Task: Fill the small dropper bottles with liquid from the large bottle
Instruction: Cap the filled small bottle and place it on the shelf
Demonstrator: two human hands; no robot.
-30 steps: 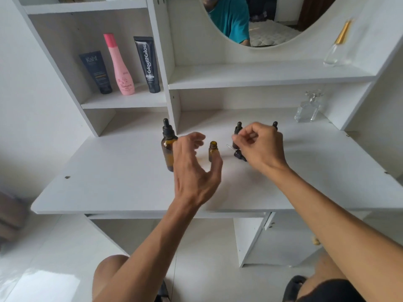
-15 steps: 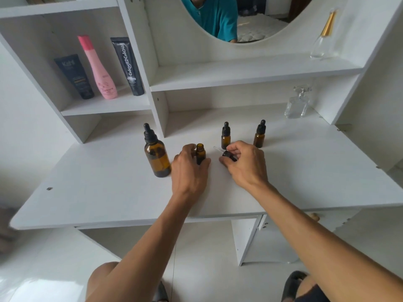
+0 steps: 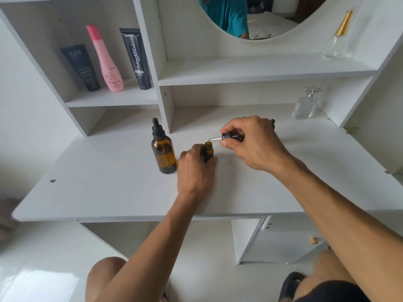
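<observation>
The small bottle [image 3: 208, 151] stands open and upright on the desk [image 3: 109, 188], and I take it as my mark. My left hand [image 3: 196, 171] wraps its lower half, fingers curled round the glass, thumb on the near side, heel resting on the desk. Just above and right of its open mouth, my right hand [image 3: 253, 142] pinches the dropper [image 3: 226, 136] by its black cap, thumb below and fingers over the top. The dropper lies nearly level, its glass tip pointing left and hanging over the mouth, not inside it. Just left of the small bottle, almost touching my left hand, stands the big bottle [image 3: 163, 152], amber, with its own black dropper cap screwed on. Behind my right hand the black top of another small bottle [image 3: 272, 123] peeks out; the rest is hidden. Far right at the back sits a clear glass bottle [image 3: 306, 105]. Up on the shelf to the left stand a dark tube [image 3: 81, 67], a pink bottle [image 3: 108, 62] and a black tube [image 3: 136, 58].
</observation>
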